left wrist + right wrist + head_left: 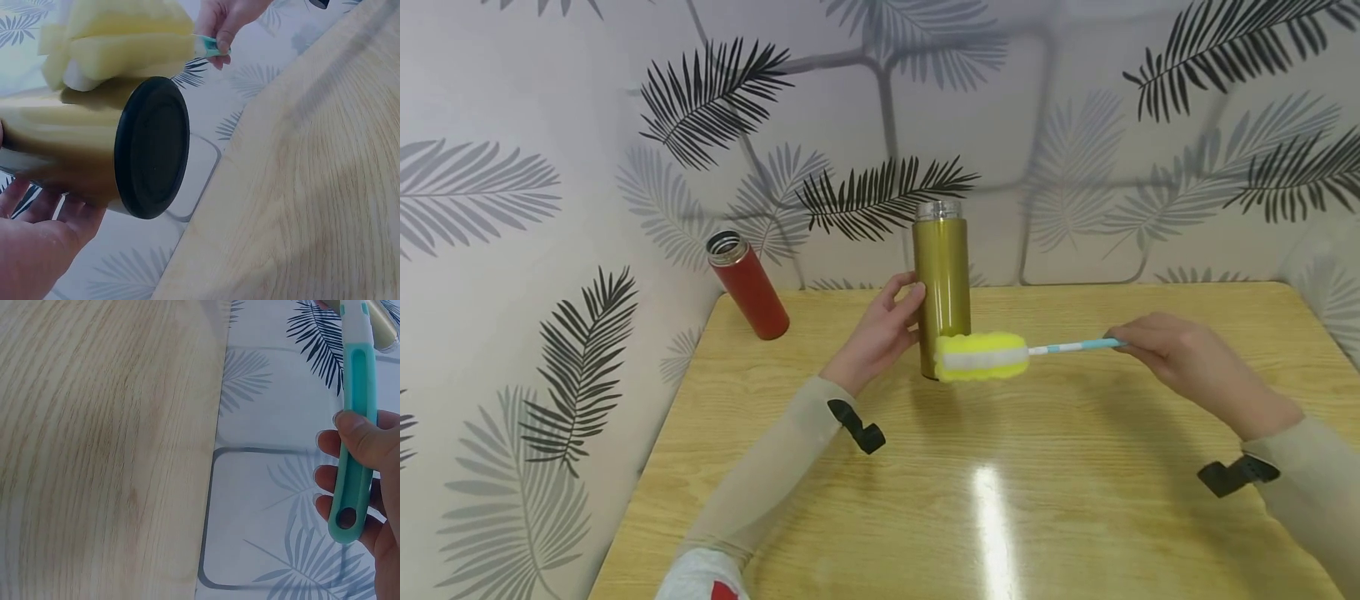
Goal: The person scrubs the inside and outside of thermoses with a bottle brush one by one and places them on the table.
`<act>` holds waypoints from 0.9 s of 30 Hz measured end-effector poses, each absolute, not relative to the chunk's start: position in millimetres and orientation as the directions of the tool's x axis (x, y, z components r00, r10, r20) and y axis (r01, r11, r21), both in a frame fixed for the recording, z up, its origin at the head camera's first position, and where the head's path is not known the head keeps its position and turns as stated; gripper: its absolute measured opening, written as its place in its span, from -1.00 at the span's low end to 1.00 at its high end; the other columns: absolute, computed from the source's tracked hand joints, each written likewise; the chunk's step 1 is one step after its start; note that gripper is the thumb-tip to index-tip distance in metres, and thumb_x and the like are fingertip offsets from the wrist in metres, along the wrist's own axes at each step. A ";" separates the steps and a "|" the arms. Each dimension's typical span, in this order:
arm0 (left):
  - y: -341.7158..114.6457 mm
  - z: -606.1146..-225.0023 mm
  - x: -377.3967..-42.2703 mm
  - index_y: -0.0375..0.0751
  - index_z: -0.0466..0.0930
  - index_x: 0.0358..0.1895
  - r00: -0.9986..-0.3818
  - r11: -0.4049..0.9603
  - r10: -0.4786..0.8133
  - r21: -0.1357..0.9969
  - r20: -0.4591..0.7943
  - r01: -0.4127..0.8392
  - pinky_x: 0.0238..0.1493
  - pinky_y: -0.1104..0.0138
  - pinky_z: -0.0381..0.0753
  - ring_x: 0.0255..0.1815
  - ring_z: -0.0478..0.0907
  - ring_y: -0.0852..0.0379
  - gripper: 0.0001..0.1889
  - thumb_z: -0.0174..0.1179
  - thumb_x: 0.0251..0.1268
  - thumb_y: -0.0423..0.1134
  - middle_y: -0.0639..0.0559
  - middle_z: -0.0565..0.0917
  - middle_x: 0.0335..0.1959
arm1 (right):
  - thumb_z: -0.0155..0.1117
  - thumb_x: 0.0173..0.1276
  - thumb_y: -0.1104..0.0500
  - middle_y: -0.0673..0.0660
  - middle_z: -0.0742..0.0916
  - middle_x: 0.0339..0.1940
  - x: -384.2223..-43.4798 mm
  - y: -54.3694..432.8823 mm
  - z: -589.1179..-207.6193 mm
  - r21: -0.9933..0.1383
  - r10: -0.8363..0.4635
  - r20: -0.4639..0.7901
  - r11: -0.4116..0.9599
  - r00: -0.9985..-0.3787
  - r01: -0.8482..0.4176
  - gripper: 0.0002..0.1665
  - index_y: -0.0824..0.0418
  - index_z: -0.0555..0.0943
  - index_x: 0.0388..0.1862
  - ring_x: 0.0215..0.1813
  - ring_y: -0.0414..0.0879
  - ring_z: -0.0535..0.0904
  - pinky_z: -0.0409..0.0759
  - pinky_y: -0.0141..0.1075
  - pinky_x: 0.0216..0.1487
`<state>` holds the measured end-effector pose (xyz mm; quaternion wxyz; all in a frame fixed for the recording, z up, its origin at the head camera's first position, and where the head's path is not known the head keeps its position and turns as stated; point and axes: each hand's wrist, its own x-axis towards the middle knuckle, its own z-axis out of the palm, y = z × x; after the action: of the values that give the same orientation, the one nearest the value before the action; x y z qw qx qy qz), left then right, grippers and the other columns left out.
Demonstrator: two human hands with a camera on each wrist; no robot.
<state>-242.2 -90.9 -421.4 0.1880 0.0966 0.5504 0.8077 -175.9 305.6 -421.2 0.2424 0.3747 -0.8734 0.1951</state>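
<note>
A gold thermos bottle [943,279] with an uncapped silver neck stands upright in my left hand [891,329], which grips its side. Its black base [153,150] shows in full in the left wrist view, so it is held off the table. My right hand [1187,358] pinches a bottle brush [981,358] by its handle. The yellow sponge head lies sideways in front of the bottle's lower part in the head view; whether they touch I cannot tell. In the right wrist view, thumb and fingers close round the teal handle [357,444].
At the table's back left corner stands a red thermos bottle [748,287] with its mouth uncovered. The wooden table [865,517] ends at a leaf-patterned wall [1090,142] behind, with another wall surface to the left. A dark strap sits on each wrist.
</note>
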 end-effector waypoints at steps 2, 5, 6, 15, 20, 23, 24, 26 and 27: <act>-90.4 -421.2 -241.7 -0.04 0.34 0.36 -0.915 -0.323 0.401 0.927 -0.049 -0.192 0.00 0.23 0.61 0.02 0.61 0.08 -0.70 -0.07 0.72 -0.21 -0.04 0.61 0.04 | -0.24 0.66 -0.26 0.07 0.81 -0.20 -174.5 305.9 -421.3 -0.149 -0.569 0.570 0.638 -0.592 -0.756 -0.21 0.28 0.78 -0.03 -0.18 0.02 0.70 0.61 -0.40 -0.11; -88.7 -421.5 -239.8 -0.08 0.34 0.37 -0.918 -0.329 0.395 0.926 -0.045 -0.187 -0.02 0.25 0.62 -0.01 0.61 0.08 -0.70 -0.07 0.72 -0.23 -0.02 0.61 0.01 | -0.25 0.66 -0.27 0.08 0.80 -0.20 -173.0 307.2 -420.3 -0.129 -0.566 0.578 0.648 -0.588 -0.751 -0.20 0.28 0.78 -0.03 -0.19 0.02 0.70 0.62 -0.35 -0.15; -88.1 -422.0 -239.0 -0.10 0.34 0.37 -0.918 -0.330 0.395 0.925 -0.045 -0.188 -0.02 0.25 0.62 -0.01 0.61 0.07 -0.69 -0.07 0.72 -0.23 -0.02 0.61 0.01 | -0.25 0.66 -0.28 0.08 0.81 -0.21 -172.6 307.9 -419.6 -0.124 -0.558 0.584 0.657 -0.590 -0.744 -0.19 0.28 0.78 -0.04 -0.19 0.03 0.70 0.61 -0.36 -0.14; -84.4 -425.9 -232.9 -0.16 0.35 0.40 -0.892 -0.306 0.445 0.924 -0.076 -0.231 -0.08 0.23 0.62 -0.07 0.60 0.11 -0.66 -0.06 0.71 -0.23 0.03 0.60 -0.01 | -0.17 0.66 -0.29 0.14 0.79 -0.28 -176.5 310.4 -402.3 -0.114 -0.483 0.652 0.700 -0.585 -0.705 -0.22 0.30 0.77 -0.07 -0.26 0.03 0.67 0.53 -0.27 -0.18; -87.0 -423.9 -231.7 -0.21 0.26 0.52 -0.851 -0.261 0.522 0.941 -0.051 -0.217 0.04 0.12 0.60 0.09 0.56 0.05 -0.51 -0.02 0.61 -0.35 -0.04 0.55 0.20 | -0.16 0.65 -0.28 0.23 0.82 -0.25 -180.8 311.5 -391.9 -0.109 -0.452 0.672 0.723 -0.586 -0.682 -0.19 0.36 0.77 -0.07 -0.25 0.14 0.72 0.54 -0.16 -0.19; -87.5 -422.2 -231.8 -0.19 0.16 0.60 -0.836 -0.206 0.547 0.962 -0.038 -0.178 0.19 0.08 0.58 0.25 0.50 -0.02 -0.36 0.07 0.51 -0.43 -0.15 0.44 0.41 | -0.16 0.65 -0.28 0.24 0.83 -0.25 -182.5 311.8 -388.4 -0.106 -0.450 0.675 0.725 -0.585 -0.680 -0.18 0.37 0.78 -0.06 -0.29 0.13 0.72 0.55 -0.14 -0.25; -87.1 -421.8 -232.0 -0.17 0.14 0.62 -0.836 -0.180 0.548 0.970 -0.039 -0.164 0.23 0.07 0.57 0.29 0.49 -0.04 -0.32 0.10 0.48 -0.43 -0.18 0.41 0.46 | -0.16 0.65 -0.28 0.24 0.83 -0.25 -182.6 311.7 -387.5 -0.111 -0.448 0.675 0.725 -0.587 -0.680 -0.18 0.38 0.78 -0.05 -0.30 0.11 0.71 0.54 -0.16 -0.26; -85.8 -420.9 -232.0 -0.14 0.13 0.63 -0.835 -0.129 0.548 0.982 -0.048 -0.141 0.29 0.06 0.56 0.34 0.48 -0.10 -0.28 0.16 0.47 -0.42 -0.22 0.38 0.50 | -0.15 0.64 -0.28 0.22 0.83 -0.27 -182.7 311.4 -386.4 -0.122 -0.437 0.676 0.727 -0.593 -0.675 -0.18 0.38 0.78 -0.04 -0.33 0.07 0.69 0.54 -0.25 -0.21; -85.2 -420.6 -231.8 -0.13 0.13 0.63 -0.836 -0.107 0.546 0.985 -0.055 -0.135 0.30 0.05 0.56 0.36 0.48 -0.13 -0.27 0.18 0.47 -0.41 -0.23 0.38 0.51 | -0.16 0.64 -0.28 0.21 0.83 -0.27 -182.7 311.4 -386.0 -0.129 -0.428 0.677 0.731 -0.598 -0.670 -0.18 0.37 0.78 -0.04 -0.34 0.04 0.66 0.52 -0.27 -0.20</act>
<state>-231.8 -85.2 -420.6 0.2345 0.1642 0.6256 0.7257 -182.7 311.4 -386.0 0.3196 0.3142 -0.8738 0.1887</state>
